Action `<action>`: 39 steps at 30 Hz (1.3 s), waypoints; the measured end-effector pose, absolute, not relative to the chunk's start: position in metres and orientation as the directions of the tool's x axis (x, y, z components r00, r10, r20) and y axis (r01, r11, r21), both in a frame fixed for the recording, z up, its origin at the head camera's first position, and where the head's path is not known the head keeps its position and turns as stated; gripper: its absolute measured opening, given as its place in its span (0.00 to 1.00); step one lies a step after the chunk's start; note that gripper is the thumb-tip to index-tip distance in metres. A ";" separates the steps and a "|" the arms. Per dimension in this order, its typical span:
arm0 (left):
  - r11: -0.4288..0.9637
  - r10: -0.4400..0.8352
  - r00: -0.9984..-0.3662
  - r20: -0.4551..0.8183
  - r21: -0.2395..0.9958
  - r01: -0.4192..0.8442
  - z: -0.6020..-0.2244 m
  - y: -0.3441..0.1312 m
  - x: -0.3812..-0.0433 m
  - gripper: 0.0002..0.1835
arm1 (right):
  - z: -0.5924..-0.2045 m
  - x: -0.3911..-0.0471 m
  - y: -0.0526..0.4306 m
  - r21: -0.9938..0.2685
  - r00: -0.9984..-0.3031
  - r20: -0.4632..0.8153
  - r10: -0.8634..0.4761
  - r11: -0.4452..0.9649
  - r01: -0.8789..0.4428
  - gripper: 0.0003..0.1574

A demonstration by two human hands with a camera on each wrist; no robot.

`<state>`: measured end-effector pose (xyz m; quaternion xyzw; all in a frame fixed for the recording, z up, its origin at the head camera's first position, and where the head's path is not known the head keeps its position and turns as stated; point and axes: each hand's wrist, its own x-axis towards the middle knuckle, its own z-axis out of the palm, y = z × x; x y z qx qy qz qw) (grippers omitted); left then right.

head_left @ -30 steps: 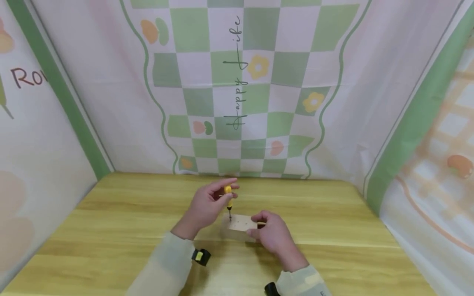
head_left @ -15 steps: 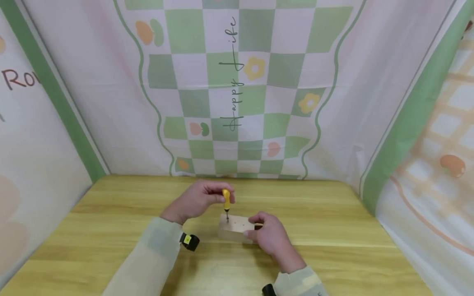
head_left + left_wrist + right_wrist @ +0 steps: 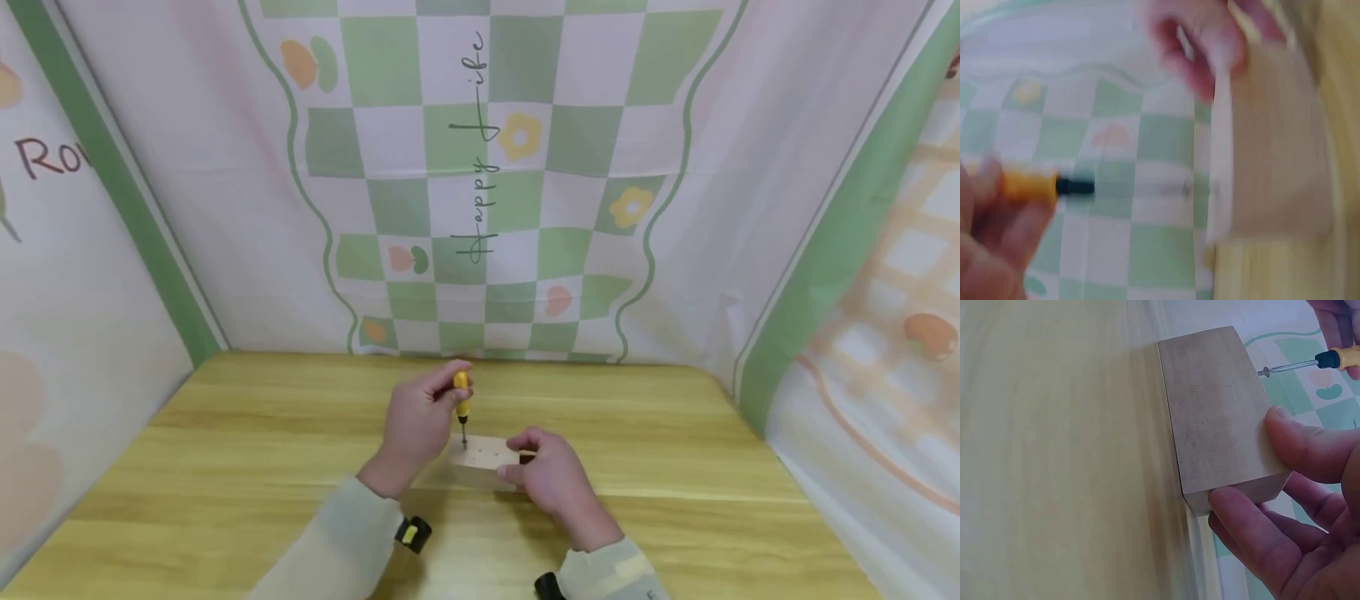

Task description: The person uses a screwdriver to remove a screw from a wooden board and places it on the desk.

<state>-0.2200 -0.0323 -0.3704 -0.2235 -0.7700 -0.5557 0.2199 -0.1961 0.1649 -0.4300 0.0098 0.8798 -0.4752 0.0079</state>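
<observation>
My left hand [image 3: 418,421] pinches the yellow handle of a screwdriver [image 3: 462,403] between thumb and fingers. The screwdriver stands nearly upright over the left end of a pale wooden block [image 3: 483,477]. At its tip, a small screw [image 3: 1264,372] sticks out of the block's top face, its head clear of the wood. Several small dark holes or marks dot that face in the head view. The block lies on the table, and my right hand [image 3: 557,472] grips its right end with thumb and fingers. Motion blurs the screwdriver in the left wrist view.
The wood-grain table [image 3: 247,467] runs back to a hanging cloth [image 3: 517,200] with green checks. More printed cloth [image 3: 67,333] hangs on the left side and the right side. Each wrist wears a black strap, the left strap [image 3: 413,534] with a yellow patch.
My left hand turned back and to the left around the screwdriver handle, then swung forward and right again. The screwdriver stays over the same screw. My right hand and the block keep still.
</observation>
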 end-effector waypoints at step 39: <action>0.505 -0.093 -0.590 0.802 0.548 0.666 -0.381 -0.012 -0.208 0.15 | -0.428 -0.196 0.163 -0.836 -1.000 -0.019 0.001 0.548 0.016 0.21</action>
